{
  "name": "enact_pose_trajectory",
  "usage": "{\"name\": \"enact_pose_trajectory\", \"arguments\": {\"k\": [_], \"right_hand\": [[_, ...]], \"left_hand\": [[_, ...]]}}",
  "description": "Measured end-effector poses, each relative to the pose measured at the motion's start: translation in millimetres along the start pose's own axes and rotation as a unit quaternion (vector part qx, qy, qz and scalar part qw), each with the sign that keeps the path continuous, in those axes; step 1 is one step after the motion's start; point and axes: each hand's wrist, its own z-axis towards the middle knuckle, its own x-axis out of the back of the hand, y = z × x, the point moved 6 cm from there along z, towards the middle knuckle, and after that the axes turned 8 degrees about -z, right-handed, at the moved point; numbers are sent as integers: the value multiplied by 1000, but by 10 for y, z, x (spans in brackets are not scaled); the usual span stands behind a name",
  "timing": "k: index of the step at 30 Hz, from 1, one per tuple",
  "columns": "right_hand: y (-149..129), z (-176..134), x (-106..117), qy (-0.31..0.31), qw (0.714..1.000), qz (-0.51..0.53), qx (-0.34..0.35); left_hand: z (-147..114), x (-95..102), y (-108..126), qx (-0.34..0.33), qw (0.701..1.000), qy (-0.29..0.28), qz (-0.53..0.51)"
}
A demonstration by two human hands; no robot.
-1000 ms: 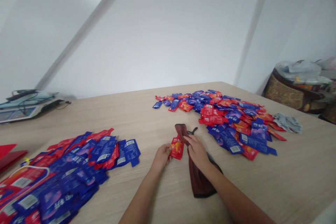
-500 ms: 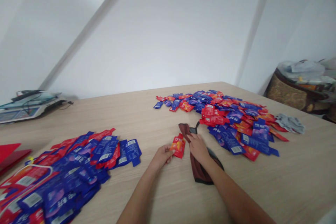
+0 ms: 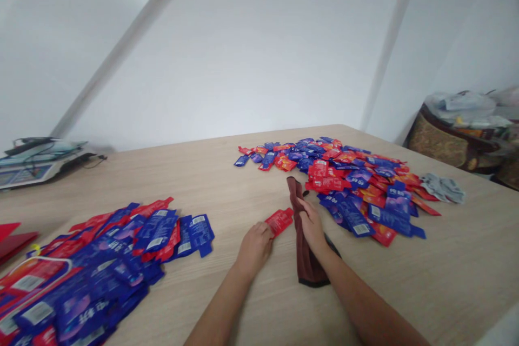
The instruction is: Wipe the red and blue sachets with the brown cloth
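Observation:
Near the middle of the table my left hand (image 3: 257, 246) grips a small red packet (image 3: 279, 221) by its lower end, and the packet points toward the brown cloth. My right hand (image 3: 311, 226) is closed on a brown fabric piece with black edging (image 3: 305, 265), which stands partly folded along the table; its exact kind I cannot make out. A dark part of it shows behind my right wrist. The packet's upper end comes close to the fabric's left side; whether they touch is unclear.
A heap of red and blue packets (image 3: 352, 178) spreads at the back right, beside a grey crumpled cloth (image 3: 443, 189). Another packet pile (image 3: 109, 270) lies at the left front. A scale-like device (image 3: 44, 165) stands at the far left, near red card (image 3: 16, 246). A brown patterned chair (image 3: 438, 138) is beyond.
The red packet has been turned over, from its orange-pictured face to a face with lines of print, and sits nearer the fabric. The brown fabric's top edge is now folded more upright.

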Motion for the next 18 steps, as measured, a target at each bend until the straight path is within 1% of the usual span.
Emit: {"name": "enact_pose_trajectory", "arguments": {"k": [2,3,6,8,9,11,13,15,16,18], "right_hand": [[-201,-117,-93,-56,997,-15,42],[-321,-193,-163,-97,992,-31,72],[-620,-417,-367,-216,956,-110,164],[-667,-454,-428,-258,933,-167,188],[-631,-419,-427,-264,927,-196,182],[-466,-280,-379,-259,920,-257,143],[-259,-125,-294,-241,915,-308,98],[-120,-31,-213,-221,914,-333,70],[-101,-18,-182,-209,917,-333,66],[-172,-63,-149,-183,927,-318,75]], "left_hand": [[0,-42,-39,15,1000,-11,-17],[0,-45,-52,20,999,-12,-25],[1,-27,-55,23,999,-12,-45],[5,-16,-57,27,998,-15,-54],[8,-16,-65,34,998,-17,-54],[12,-21,-91,53,997,-20,-45],[10,-31,-118,70,997,-22,-33],[0,-33,-144,87,996,-12,-32],[-8,-33,-157,95,995,-4,-35],[-24,-35,-179,107,993,11,-48]]}}
